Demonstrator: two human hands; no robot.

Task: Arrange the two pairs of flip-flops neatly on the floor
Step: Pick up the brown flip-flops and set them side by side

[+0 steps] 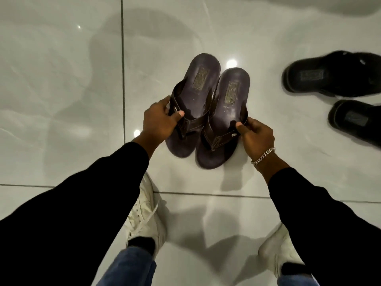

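hands (206,129) gripping brown flip-flops (208,108), tiled floor (61,79)

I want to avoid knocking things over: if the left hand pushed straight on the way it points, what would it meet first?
The left hand already grips the left brown flip-flop by its strap; next, probably its partner.

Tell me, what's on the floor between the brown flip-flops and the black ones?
Nothing: the head view shows only bare shiny floor between the brown flip-flops and the black flip-flops.
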